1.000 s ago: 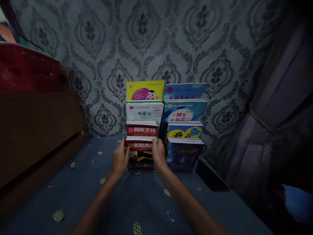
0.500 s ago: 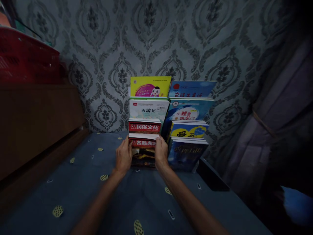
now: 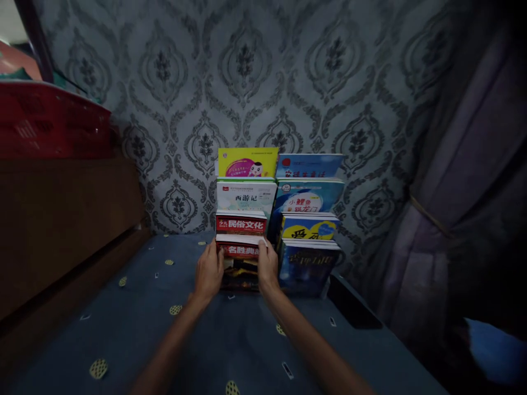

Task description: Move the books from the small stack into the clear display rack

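My left hand [image 3: 209, 270] and my right hand [image 3: 267, 267] grip the two side edges of a book with a red title band and dark cover [image 3: 241, 269], thumbs on its front. It stands upright at the front of the left row. Right behind it are another red-topped book [image 3: 242, 224], a white book [image 3: 247, 196] and a yellow book [image 3: 247, 161]. Beside my right hand, the right row has a dark blue book [image 3: 308, 269] in front, then a yellow-and-blue book [image 3: 308, 227] and two blue books [image 3: 310, 195] behind. My fingers behind the held book are hidden.
Books stand on a dark blue patterned cloth [image 3: 135, 329] before a papered wall [image 3: 242, 93]. A black flat object [image 3: 354, 304] lies right of the rows. On the left is a brown wooden cabinet [image 3: 66, 219] bearing a red basket [image 3: 53, 118]. A tied curtain [image 3: 415, 252] hangs at right.
The camera view has tilted up and shifted slightly, so the books appear lower and a bit smaller. Both hands keep their grip on the front book, which stays in its row.
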Available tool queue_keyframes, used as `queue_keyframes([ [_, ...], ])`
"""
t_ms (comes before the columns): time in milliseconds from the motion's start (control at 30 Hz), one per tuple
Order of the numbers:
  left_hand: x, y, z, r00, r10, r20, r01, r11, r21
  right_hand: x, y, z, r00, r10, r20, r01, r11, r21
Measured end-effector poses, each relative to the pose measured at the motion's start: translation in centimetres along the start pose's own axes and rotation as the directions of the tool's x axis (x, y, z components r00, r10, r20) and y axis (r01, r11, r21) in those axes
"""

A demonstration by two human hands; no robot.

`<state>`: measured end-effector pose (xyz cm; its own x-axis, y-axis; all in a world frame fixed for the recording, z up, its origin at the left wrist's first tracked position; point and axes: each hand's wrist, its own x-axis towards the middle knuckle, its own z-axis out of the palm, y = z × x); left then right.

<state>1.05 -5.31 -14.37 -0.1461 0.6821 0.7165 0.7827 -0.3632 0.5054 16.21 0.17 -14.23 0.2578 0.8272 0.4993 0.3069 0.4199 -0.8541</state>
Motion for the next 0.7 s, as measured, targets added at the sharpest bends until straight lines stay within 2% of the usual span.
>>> queue_keyframes([
  [100, -0.1, 0.2, -0.1, 1.000, -0.002, 0.002, 0.002, 1.000, -0.020, 0.0, 0.0, 0.0, 0.996, 0.082, -0.018, -0.080, 0.992, 0.094],
  [200, 0.6, 0.4, -0.4, 0.999, -0.028, -0.017, 0.027, 0.999, -0.028, 0.7, -0.6, -0.2, 0.996, 0.083, -0.011, -0.082, 0.993, 0.084],
  [300, 2.3, 0.7, -0.2, 0.996, -0.056, -0.076, 0.050, 0.996, -0.074, 1.8, -1.2, -0.2, 0.998, 0.036, -0.044, -0.035, 0.999, 0.037],
  [433, 4.4, 1.2, 1.2, 0.994, -0.060, -0.095, 0.041, 0.979, -0.198, 2.7, -1.5, 0.4, 0.995, -0.032, -0.089, 0.028, 0.999, -0.044],
  [567, 4.6, 1.4, 2.5, 0.987, -0.090, -0.135, 0.055, 0.968, -0.243, 2.8, -1.0, 1.1, 0.991, -0.055, -0.125, 0.048, 0.997, -0.060],
  [700, 4.2, 1.0, 2.7, 0.986, -0.079, -0.145, 0.040, 0.966, -0.255, 2.8, -0.5, 1.2, 0.988, -0.078, -0.137, 0.073, 0.996, -0.044],
])
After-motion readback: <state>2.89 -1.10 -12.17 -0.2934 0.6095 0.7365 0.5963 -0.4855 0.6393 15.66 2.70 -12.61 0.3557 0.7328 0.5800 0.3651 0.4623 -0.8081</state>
